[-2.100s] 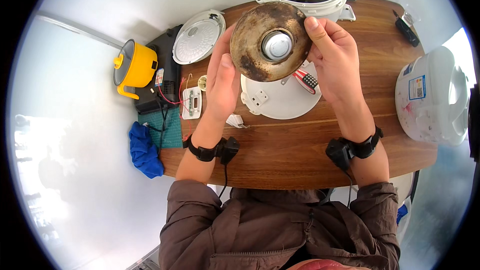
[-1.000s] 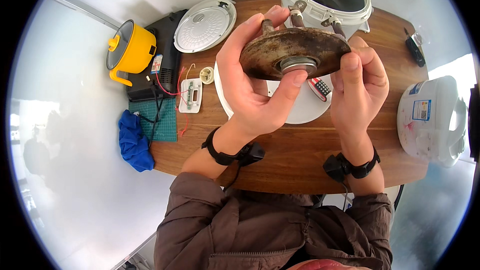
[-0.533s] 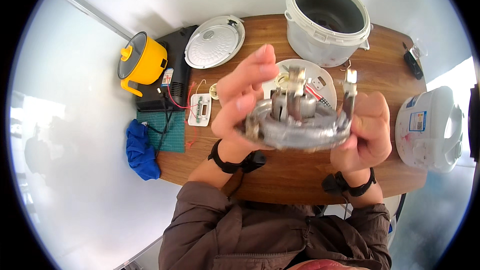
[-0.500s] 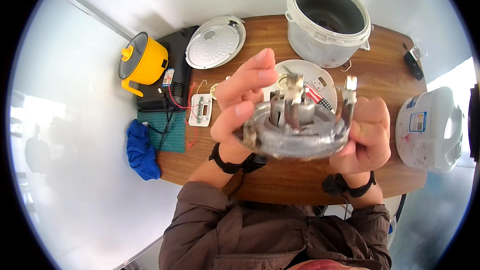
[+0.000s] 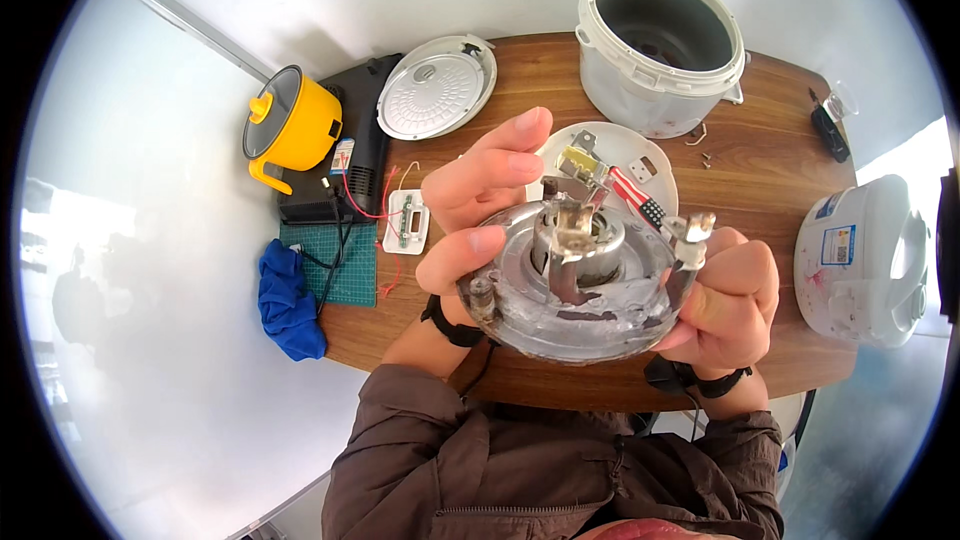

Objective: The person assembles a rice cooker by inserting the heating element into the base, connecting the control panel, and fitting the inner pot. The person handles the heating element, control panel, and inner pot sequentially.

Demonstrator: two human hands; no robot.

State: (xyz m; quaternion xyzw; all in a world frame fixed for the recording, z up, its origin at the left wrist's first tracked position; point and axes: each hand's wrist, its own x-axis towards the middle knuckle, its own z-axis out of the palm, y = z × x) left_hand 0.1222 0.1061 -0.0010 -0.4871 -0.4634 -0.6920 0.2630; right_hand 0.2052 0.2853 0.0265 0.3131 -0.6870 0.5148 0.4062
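Note:
Both hands hold up a round metal rice-cooker heating plate [image 5: 580,325], its underside facing me. Two metal terminals stand up from it, around a raised ring at its centre. My left hand [image 5: 475,205] grips the left rim between thumb and fingers, and its upper fingers stick out. On the right rim my right hand [image 5: 730,295] pinches the plate near one terminal, fingers curled. Beyond the plate, a white round base cover [image 5: 655,165] lies on the table, partly hidden, with a striped-handled tool [image 5: 637,195] on or above it.
A rice-cooker body [image 5: 640,90] stands open at the back, a white lid [image 5: 435,90] to its left. Another white cooker [image 5: 850,260] sits at the right edge. At left are a yellow pot [image 5: 300,125], a green mat [image 5: 340,280], a blue cloth [image 5: 290,305] and a wired circuit board [image 5: 407,220].
The heating plate has tilted toward me, so more of its underside shows, and it sits slightly lower. Both hands keep their grip.

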